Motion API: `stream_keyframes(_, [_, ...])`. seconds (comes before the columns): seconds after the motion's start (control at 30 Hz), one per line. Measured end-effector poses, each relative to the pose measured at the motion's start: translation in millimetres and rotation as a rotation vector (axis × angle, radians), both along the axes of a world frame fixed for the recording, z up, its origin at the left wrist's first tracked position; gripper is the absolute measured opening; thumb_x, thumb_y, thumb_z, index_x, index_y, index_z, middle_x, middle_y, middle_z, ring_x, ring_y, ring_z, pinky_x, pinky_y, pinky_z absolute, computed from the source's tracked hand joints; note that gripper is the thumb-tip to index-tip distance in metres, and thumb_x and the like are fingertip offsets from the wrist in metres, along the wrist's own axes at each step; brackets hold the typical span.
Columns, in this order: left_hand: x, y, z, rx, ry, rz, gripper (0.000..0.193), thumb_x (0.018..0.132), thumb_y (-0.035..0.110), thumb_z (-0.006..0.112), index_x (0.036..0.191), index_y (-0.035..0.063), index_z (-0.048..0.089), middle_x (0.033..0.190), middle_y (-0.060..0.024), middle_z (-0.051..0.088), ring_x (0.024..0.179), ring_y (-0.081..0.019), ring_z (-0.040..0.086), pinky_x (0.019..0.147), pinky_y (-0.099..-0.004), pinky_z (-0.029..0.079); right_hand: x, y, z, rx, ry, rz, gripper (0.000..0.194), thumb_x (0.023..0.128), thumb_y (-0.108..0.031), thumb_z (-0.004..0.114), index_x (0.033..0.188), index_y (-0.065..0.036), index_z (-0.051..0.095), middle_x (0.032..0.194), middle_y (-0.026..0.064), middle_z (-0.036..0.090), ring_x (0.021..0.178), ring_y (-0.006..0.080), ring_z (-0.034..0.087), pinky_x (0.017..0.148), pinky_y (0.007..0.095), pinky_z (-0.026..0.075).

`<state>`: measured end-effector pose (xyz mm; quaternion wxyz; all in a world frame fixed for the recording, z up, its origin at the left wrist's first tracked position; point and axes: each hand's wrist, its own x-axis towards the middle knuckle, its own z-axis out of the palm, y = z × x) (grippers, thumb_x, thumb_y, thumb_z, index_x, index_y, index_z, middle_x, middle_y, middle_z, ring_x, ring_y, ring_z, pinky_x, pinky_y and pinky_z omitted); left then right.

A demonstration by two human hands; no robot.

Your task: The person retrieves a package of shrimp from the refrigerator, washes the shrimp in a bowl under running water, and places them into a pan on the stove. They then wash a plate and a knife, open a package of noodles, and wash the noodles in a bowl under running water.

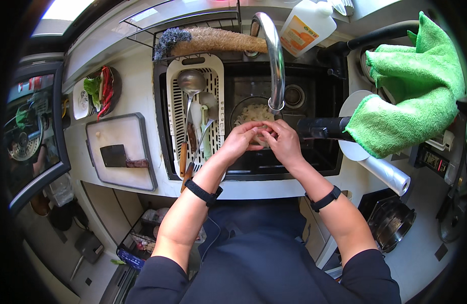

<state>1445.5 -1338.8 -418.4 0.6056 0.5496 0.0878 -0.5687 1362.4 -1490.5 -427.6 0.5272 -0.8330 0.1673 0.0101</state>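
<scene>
Over the black sink (264, 167), my left hand (241, 140) and my right hand (282, 141) meet with their fingertips close together. Whether a small piece is pinched between them is hidden by the fingers. Just beyond and partly under them sits a round bowl or strainer (233, 110) in the basin, holding pale food pieces (254, 114). A curved chrome faucet (278, 64) arches down, its spout ending right above my fingers.
Left in the sink, a cream draining basket (172, 114) holds a ladle (191, 81) and other utensils. A cleaver (114, 155) lies on a cutting board (104, 176). At right, a green cloth (412, 110) hangs over a black bar (321, 127), near a plastic roll (385, 174).
</scene>
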Motion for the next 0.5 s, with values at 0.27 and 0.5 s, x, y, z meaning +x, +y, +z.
stream_keyframes(0.27, [-13.0,-5.4,-2.3,-0.121,0.107,0.356,0.048,0.104,0.015,0.035,0.151,0.0107,0.026,0.141,-0.0181,0.048,0.111,-0.0267,0.060,0.088,-0.0398,0.057,-11.3,6.4,14.5,-0.259,-0.057,0.103,0.019,0.076,-0.011,0.075,0.092,-0.004,0.069,0.092,0.0072,0.062,0.088,0.0256,0.061,0.074,0.0348,0.051])
stream_keyframes(0.5, [-21.1,-6.4,-12.5,-0.064,0.072,0.372,0.051,0.105,0.030,0.038,0.150,0.0077,0.029,0.141,-0.0199,0.048,0.122,-0.0302,0.055,0.093,-0.0434,0.053,-6.8,9.2,24.3,-0.168,-0.128,0.004,0.014,0.076,-0.008,0.074,0.087,-0.005,0.066,0.090,0.0073,0.066,0.087,0.0276,0.062,0.085,0.0384,0.049])
